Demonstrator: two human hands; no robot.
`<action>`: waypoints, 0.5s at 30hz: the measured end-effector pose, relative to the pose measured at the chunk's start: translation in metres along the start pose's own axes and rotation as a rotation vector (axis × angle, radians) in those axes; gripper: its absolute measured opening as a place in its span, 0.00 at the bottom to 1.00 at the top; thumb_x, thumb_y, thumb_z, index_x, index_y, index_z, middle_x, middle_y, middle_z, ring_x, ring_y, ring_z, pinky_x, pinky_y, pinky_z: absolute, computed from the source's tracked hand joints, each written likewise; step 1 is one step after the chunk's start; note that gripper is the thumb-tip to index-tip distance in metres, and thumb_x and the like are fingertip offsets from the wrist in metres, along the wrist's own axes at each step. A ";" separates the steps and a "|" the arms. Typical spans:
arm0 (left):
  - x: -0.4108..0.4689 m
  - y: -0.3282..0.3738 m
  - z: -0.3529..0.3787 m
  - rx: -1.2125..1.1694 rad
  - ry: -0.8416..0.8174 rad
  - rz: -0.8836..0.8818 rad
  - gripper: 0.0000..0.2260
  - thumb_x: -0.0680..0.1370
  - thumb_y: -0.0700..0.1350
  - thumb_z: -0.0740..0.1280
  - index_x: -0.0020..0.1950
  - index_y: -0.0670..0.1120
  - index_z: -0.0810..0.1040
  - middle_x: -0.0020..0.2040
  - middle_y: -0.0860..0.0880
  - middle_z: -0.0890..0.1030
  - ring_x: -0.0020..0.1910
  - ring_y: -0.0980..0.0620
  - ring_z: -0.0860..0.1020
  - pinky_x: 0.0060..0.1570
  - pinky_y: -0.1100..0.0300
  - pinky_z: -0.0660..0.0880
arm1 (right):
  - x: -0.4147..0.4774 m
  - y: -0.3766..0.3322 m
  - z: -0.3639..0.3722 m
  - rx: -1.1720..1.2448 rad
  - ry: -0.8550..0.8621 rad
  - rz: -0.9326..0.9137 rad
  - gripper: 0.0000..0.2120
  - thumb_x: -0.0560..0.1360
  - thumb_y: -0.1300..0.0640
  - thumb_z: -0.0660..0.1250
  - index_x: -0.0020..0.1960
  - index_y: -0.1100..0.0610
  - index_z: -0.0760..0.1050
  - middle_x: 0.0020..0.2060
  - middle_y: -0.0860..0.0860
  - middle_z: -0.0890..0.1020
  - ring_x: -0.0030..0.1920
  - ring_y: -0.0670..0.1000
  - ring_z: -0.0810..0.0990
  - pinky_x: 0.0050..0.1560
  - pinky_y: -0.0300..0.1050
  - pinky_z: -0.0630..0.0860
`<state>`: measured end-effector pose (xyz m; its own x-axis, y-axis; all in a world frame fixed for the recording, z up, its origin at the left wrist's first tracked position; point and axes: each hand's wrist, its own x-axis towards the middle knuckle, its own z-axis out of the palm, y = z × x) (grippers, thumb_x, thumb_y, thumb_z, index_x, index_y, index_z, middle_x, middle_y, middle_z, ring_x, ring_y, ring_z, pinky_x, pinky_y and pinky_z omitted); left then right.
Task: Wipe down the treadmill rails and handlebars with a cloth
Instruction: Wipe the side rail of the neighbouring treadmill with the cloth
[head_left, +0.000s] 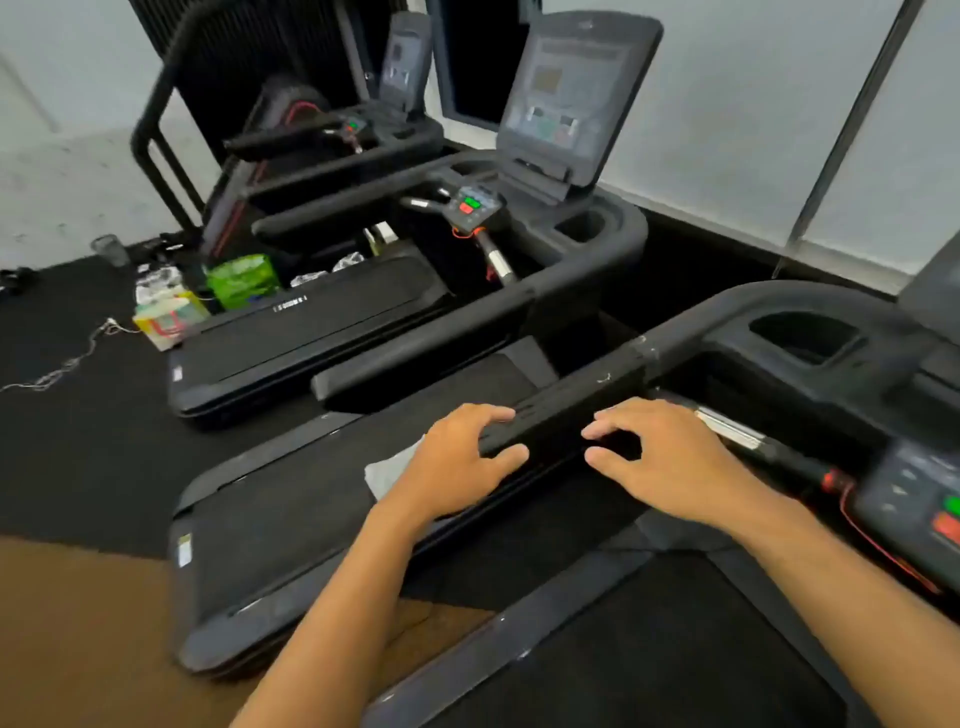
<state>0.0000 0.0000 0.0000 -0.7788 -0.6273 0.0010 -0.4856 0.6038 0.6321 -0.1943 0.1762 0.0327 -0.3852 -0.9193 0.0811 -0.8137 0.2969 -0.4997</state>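
The near treadmill's black left handrail (566, 410) runs from the lower middle up to the right. My left hand (457, 462) is wrapped over the rail's near end, fingers on top and thumb on the side. My right hand (670, 457) clasps the same rail a little further along, fingers above and thumb below. A pale grey cloth (392, 470) pokes out from behind the left hand's outer edge; I cannot tell whether the hand holds it. The chrome pulse grip (732, 431) lies just past my right hand.
The near console (919, 499) with green and red buttons and a red safety cord is at the right. A second treadmill (322, 332) stands to the left, a third behind it. A green packet (241, 280), boxes and a cable lie on the floor at the left.
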 end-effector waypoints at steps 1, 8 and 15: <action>-0.007 -0.017 -0.005 0.020 0.024 -0.032 0.25 0.78 0.60 0.72 0.73 0.57 0.75 0.71 0.57 0.76 0.70 0.56 0.75 0.70 0.57 0.71 | 0.006 -0.014 0.017 0.006 -0.042 -0.001 0.14 0.76 0.42 0.69 0.61 0.40 0.79 0.61 0.36 0.78 0.62 0.42 0.75 0.57 0.43 0.75; -0.014 -0.128 0.013 0.327 0.065 -0.254 0.56 0.66 0.74 0.72 0.85 0.50 0.53 0.85 0.45 0.55 0.84 0.44 0.55 0.79 0.43 0.58 | 0.031 -0.073 0.112 -0.018 -0.220 0.001 0.20 0.79 0.44 0.67 0.69 0.44 0.73 0.65 0.42 0.75 0.68 0.47 0.70 0.64 0.48 0.73; -0.004 -0.180 0.060 0.524 0.118 -0.150 0.55 0.69 0.82 0.56 0.84 0.47 0.53 0.78 0.43 0.69 0.73 0.41 0.71 0.71 0.44 0.68 | 0.030 -0.080 0.150 -0.077 -0.284 -0.003 0.22 0.79 0.47 0.66 0.72 0.46 0.71 0.69 0.44 0.73 0.69 0.47 0.68 0.65 0.46 0.72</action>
<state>0.0665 -0.0765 -0.1601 -0.6506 -0.7580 0.0467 -0.7438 0.6484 0.1623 -0.0756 0.0862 -0.0547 -0.2540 -0.9526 -0.1676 -0.8494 0.3026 -0.4324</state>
